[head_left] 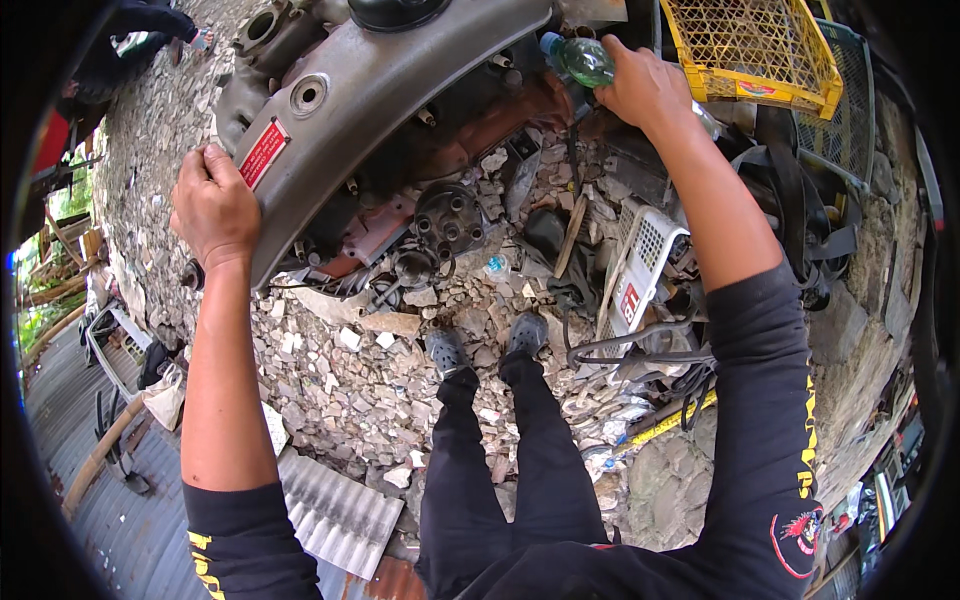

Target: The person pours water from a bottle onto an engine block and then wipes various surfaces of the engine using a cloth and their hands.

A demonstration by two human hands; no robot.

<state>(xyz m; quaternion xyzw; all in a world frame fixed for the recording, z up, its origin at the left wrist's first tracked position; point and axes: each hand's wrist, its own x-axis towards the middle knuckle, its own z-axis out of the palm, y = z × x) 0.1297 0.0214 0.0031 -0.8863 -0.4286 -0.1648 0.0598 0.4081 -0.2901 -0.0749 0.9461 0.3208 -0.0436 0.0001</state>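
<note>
A large engine lies across the top of the view, with a long grey valve cover along it. My left hand is closed at the cover's left end, its fingers curled beside a red label. At the engine's right end, my right hand is wrapped round a clear green plastic bottle. The bottle lies tilted, its light blue cap end pointing left toward the engine. Its other end shows past my wrist. A round black distributor cap sits low on the engine's near side.
Broken stone covers the ground, with my shoes standing on it. To the right are a yellow plastic crate, a white perforated panel and black hoses. Corrugated sheets and a wooden-handled tool lie lower left.
</note>
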